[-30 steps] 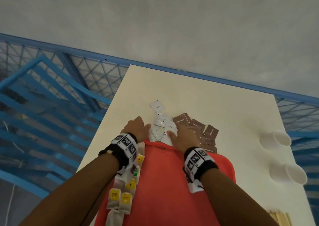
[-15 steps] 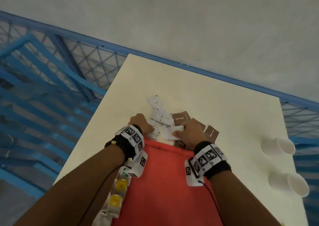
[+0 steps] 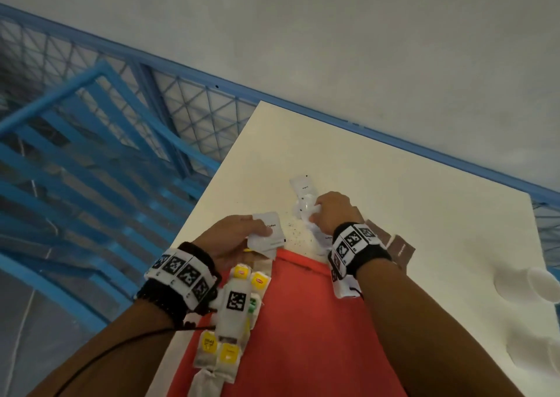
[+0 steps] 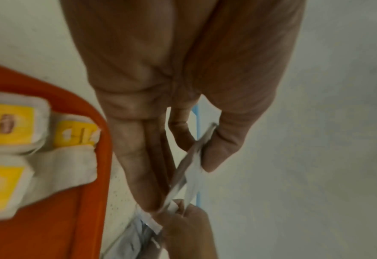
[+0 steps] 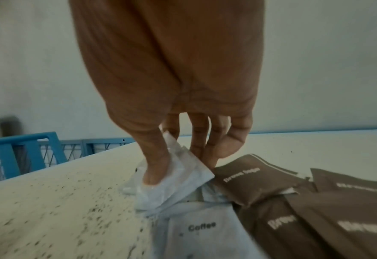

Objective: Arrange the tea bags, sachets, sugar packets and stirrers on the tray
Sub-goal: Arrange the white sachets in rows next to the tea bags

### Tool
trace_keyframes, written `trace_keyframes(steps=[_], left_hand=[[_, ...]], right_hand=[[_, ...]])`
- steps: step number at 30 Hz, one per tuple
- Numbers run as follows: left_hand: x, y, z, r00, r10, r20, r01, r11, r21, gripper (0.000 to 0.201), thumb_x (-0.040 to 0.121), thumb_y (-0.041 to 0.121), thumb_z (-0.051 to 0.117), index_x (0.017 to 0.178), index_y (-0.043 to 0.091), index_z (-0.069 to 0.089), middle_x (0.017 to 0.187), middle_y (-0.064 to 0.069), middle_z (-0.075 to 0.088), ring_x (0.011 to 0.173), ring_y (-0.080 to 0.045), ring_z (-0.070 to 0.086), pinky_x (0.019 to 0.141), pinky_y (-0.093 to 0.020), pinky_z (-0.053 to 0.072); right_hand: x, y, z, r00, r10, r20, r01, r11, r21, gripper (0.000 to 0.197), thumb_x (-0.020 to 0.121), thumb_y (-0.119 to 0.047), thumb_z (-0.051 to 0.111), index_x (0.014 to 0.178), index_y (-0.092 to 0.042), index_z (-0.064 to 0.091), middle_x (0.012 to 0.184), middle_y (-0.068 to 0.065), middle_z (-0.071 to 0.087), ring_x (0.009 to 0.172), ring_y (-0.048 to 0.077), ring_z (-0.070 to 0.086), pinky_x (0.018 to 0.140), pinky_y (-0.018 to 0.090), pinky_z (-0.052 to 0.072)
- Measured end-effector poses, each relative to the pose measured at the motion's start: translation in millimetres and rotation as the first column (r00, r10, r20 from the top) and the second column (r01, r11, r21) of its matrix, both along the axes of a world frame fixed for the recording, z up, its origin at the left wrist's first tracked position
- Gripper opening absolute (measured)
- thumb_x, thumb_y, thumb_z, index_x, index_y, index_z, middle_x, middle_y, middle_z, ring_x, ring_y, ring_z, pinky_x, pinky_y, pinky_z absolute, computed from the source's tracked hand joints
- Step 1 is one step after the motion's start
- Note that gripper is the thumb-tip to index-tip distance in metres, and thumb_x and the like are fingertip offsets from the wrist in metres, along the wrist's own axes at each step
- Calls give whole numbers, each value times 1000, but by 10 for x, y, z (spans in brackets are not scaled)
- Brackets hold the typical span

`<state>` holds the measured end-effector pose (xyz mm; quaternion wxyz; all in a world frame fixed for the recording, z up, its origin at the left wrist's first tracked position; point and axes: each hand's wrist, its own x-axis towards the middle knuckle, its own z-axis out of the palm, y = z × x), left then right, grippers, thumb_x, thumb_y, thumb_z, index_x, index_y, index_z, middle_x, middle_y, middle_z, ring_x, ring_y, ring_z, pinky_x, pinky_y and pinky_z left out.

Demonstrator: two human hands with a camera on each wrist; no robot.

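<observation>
A cream table (image 3: 394, 208) carries a red tray (image 3: 303, 321) at six o'clock. Tea bags (image 3: 230, 345) with yellow tags line the tray's nine o'clock edge. Brown sugar packets (image 5: 316, 201) lie in a heap at the tray's one o'clock corner. The left hand (image 3: 233, 239) pinches white coffee sachets (image 3: 268, 236) between thumb and fingers just off the tray's eleven o'clock corner. The right hand (image 3: 333, 214) pinches another white sachet (image 5: 178, 175) from the loose pile at twelve o'clock.
</observation>
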<state>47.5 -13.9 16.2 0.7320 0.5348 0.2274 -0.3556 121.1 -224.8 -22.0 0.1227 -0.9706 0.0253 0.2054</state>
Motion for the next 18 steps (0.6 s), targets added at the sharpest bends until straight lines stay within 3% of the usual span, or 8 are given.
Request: trace_keyframes(steps=[3,6,10,12,15,16,18], left_hand=[[-178,75,0,984,149,-94,-169,949,-267,33,92,-2,46,124,-1,53,105,-24,67,83,-33,72,64,-42,63],[-292,83,46,972,190,-138,-229,893,-387,32,91,-2,34,116,-4,54,101,-22,68,81,-30,73,64,-39,62],[-343,34,110,967,253,-22,-249,927,-279,29,86,-7,31,105,-1,53,83,-18,71,66,-27,68,53,-33,56],[-387,-13,159,968,239,79,-222,959,-178,31,82,-11,29,99,6,50,77,-19,65,58,-28,58,47,-29,46],[-641,-155,191,978,-6,210,-3,999,45,25,90,-2,37,100,13,54,70,-11,58,49,-18,46,46,-23,32],[-783,-218,169,961,-138,238,109,985,131,13,97,12,42,96,14,55,66,-5,57,47,-14,44,45,-22,31],[-1091,-342,117,883,-389,265,327,912,248,36,99,47,44,88,15,54,59,4,50,47,-11,43,41,-22,33]], right_hand=[[-98,5,-12,997,-36,65,35,999,6,8,80,-15,57,74,-13,63,85,6,66,90,28,66,77,35,54],[-208,-99,135,990,-129,63,120,985,125,10,80,-18,61,81,-15,70,87,5,68,82,25,65,74,33,55],[-471,-317,529,987,-153,54,125,928,351,11,79,-19,73,72,-16,65,76,1,65,71,22,62,58,29,47],[-722,-417,752,995,-97,-30,99,865,493,12,79,-22,77,74,-18,67,74,2,70,67,24,66,60,35,51],[-1221,-477,987,970,159,-182,-35,839,543,19,78,-32,79,80,-16,70,75,6,72,59,21,67,59,35,53],[-1393,-466,1037,950,205,-237,-42,832,553,21,78,-33,79,82,-15,70,73,4,72,55,15,65,56,29,52],[-1708,-417,1078,914,254,-316,-26,815,579,21,81,-31,77,85,-11,71,71,0,71,53,4,59,54,18,46]])
